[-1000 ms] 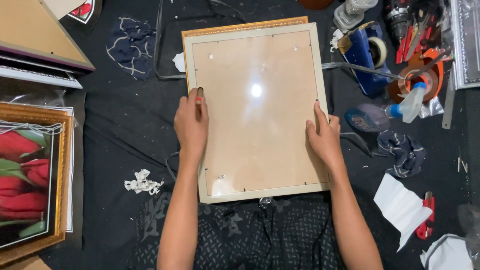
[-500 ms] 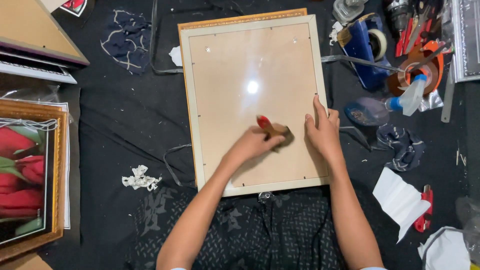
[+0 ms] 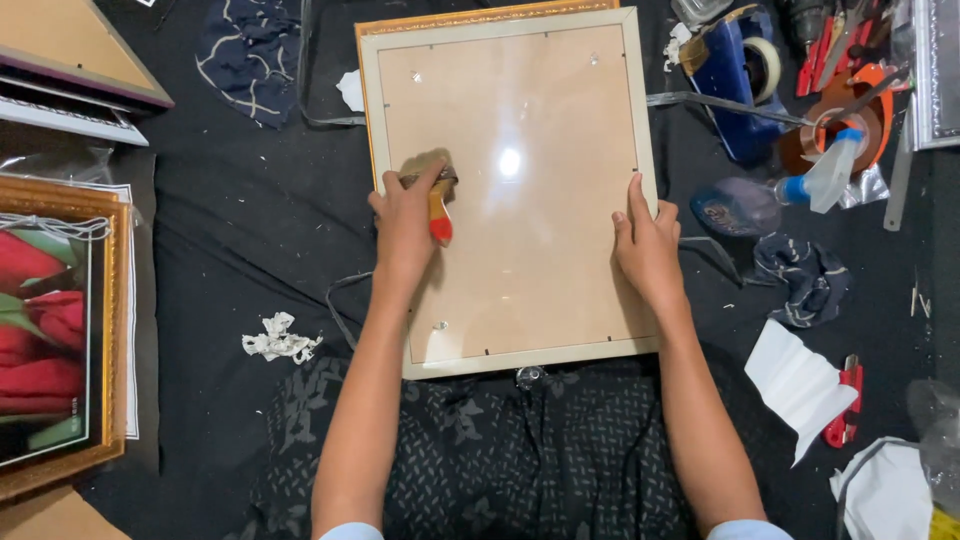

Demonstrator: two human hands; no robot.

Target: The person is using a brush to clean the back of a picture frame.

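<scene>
Overhead, looking down at a pale picture frame [image 3: 520, 190] lying flat on black cloth [image 3: 230, 240], backing board up, with a bright light reflection near its middle and a gold edge along the far and left sides

Left hand [image 3: 405, 225] closed around a small brush [image 3: 440, 205] with a red and yellow handle, bristles pressed onto the board near the frame's left rail, handle pointing toward the near edge

Right hand [image 3: 648, 245] open and flat, fingers together and stretched far, palm resting on the frame's right rail, holding nothing

Near edge of the frame resting against a lap covered in dark patterned fabric [image 3: 500, 450]

Left of the frame, a crumpled white scrap [image 3: 280, 340] on the cloth, and at the far left a gold-framed picture of red flowers [image 3: 50, 330]

Right of the frame, well apart from the right hand, a blue tape dispenser [image 3: 740, 80], a plastic spray bottle [image 3: 770, 195] lying on its side, a dark rag [image 3: 810, 275], a folded white paper [image 3: 795, 380] and a red-handled tool [image 3: 845, 405] just beside it
</scene>
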